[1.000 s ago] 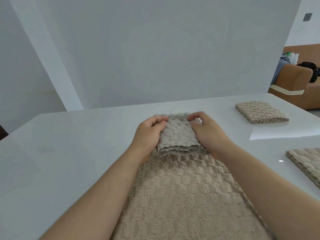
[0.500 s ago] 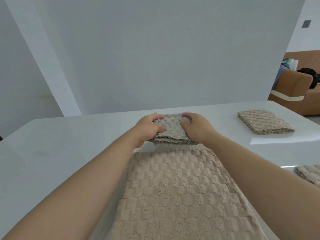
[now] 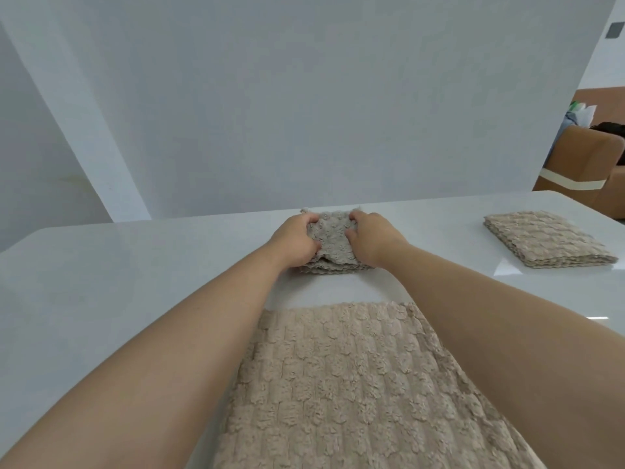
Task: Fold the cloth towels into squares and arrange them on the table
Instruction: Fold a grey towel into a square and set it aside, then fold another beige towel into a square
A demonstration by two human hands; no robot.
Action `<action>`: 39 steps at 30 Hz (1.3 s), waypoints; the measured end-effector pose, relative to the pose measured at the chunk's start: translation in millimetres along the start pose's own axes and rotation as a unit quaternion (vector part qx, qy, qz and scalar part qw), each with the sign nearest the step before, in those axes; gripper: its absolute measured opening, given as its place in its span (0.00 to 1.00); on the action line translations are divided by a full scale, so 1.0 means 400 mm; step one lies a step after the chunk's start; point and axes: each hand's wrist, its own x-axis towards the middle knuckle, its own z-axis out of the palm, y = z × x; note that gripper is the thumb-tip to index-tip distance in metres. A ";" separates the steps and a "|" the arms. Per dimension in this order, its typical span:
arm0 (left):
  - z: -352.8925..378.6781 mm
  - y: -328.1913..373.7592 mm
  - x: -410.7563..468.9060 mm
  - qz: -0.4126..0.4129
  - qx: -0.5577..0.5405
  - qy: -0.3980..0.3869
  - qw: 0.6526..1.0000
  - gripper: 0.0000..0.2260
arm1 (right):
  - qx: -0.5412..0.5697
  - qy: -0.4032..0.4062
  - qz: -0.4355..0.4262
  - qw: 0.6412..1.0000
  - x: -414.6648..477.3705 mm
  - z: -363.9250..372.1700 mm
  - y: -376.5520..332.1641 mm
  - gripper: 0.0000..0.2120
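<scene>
Left hand and right hand grip a folded beige textured towel with curled fingers on the glossy white table. Beyond it stands a white wall; right of it lies another folded beige towel, nearer the person a flat beige towel.

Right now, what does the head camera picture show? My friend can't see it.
A left hand and a right hand grip a small folded beige textured cloth towel on a glossy white table. A bigger beige towel lies spread flat nearer, between the forearms; another folded beige towel sits apart at the far right.
</scene>
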 end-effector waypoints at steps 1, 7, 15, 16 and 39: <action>0.006 -0.002 0.005 0.009 0.034 -0.005 0.999 0.28 | -0.005 -0.003 0.004 1.000 0.002 0.004 0.003 0.19; 0.020 -0.019 0.002 0.014 0.276 -0.053 0.960 0.26 | -0.117 -0.031 0.027 0.992 -0.018 0.030 0.012 0.22; 0.005 0.009 0.018 0.063 0.253 -0.017 0.965 0.24 | -0.113 -0.013 -0.026 0.993 0.011 -0.005 -0.009 0.24; 0.015 0.005 0.022 0.075 0.264 -0.025 0.961 0.24 | -0.123 -0.028 -0.035 0.991 0.011 -0.003 -0.007 0.25; -0.030 0.073 -0.098 0.075 0.301 -0.048 0.949 0.29 | -0.047 -0.025 -0.061 0.997 -0.093 -0.081 0.007 0.32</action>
